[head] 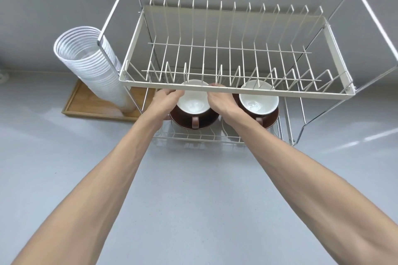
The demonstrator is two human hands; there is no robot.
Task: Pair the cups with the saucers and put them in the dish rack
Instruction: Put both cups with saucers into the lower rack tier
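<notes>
Two cup-and-saucer pairs sit on the rack's (237, 88) lower shelf. Both hands, left (167, 98) and right (219, 101), clasp the left cup (192, 103) on its saucer (183, 121); the right cup (258, 102) stands finished. No loose crockery shows; the task looks nearly done.

Glossy glazed cups (193, 101), coated wire rack (215, 89), wooden tray (90, 103), apparently plastic tumblers (90, 60).

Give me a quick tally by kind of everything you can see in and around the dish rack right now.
Cups: 2, one between the left hand and right hand, one to its right
Saucers: 2
Dish rack: 1
Stack of disposable cups: 1
Wooden tray: 1
Total: 7
</notes>
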